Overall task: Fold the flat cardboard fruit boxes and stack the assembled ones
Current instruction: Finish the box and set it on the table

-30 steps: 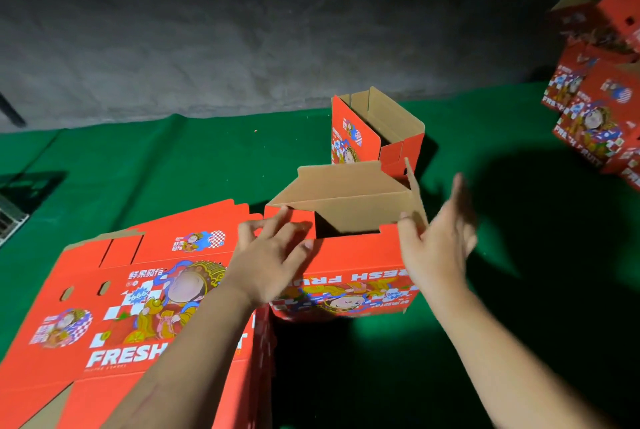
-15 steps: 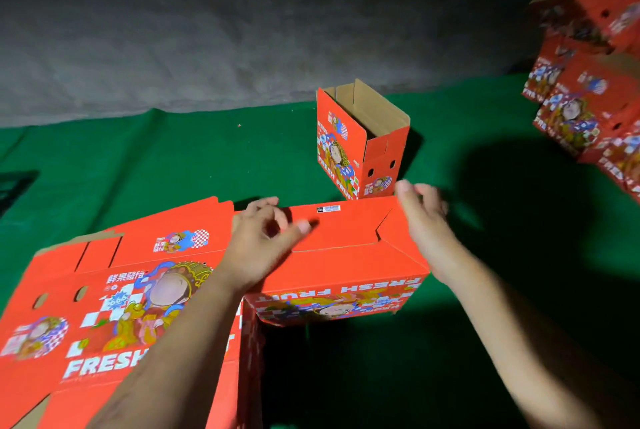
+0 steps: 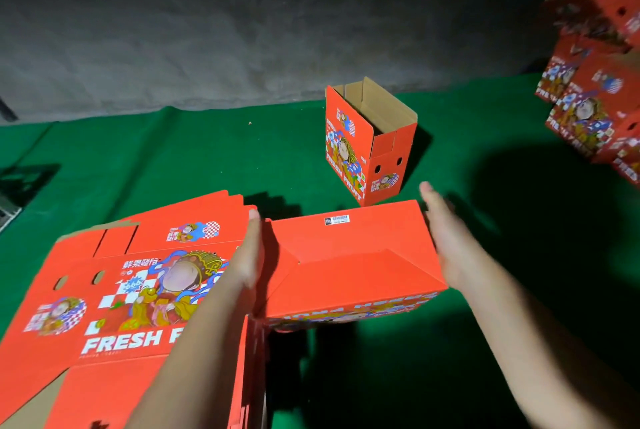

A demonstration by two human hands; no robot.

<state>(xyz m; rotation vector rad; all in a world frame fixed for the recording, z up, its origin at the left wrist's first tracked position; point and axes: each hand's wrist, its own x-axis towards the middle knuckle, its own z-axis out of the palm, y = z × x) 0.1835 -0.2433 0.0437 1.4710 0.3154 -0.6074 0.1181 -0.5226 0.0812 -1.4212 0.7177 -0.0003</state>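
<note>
The folded box (image 3: 349,265) sits on the green cloth (image 3: 173,158), low in the middle, just to the right of the pile of flat boxes (image 3: 121,290). Its long side runs from left to right. It is upside down: the words and the cartoon on the near wall read the wrong way up, and the closed bottom faces up. That bottom is plain red, with flaps that meet in slanted lines and a small white sticker (image 3: 337,220) by the far edge.

The left hand (image 3: 247,255) is flat against the left end of the box, fingers straight and pointing away. The right hand (image 3: 446,238) is flat against the right end, fingers straight too. The 2 hands are apart, with the box pressed between them.

The top flat box shows a cartoon figure, blue and white squares and the big white word FRESH. Behind the folded box, 1 open box (image 3: 370,141) stands upright with its brown inside showing and 2 small holes in its end. At the far right, more red boxes (image 3: 588,99) are heaped up; they look blurry.
</note>
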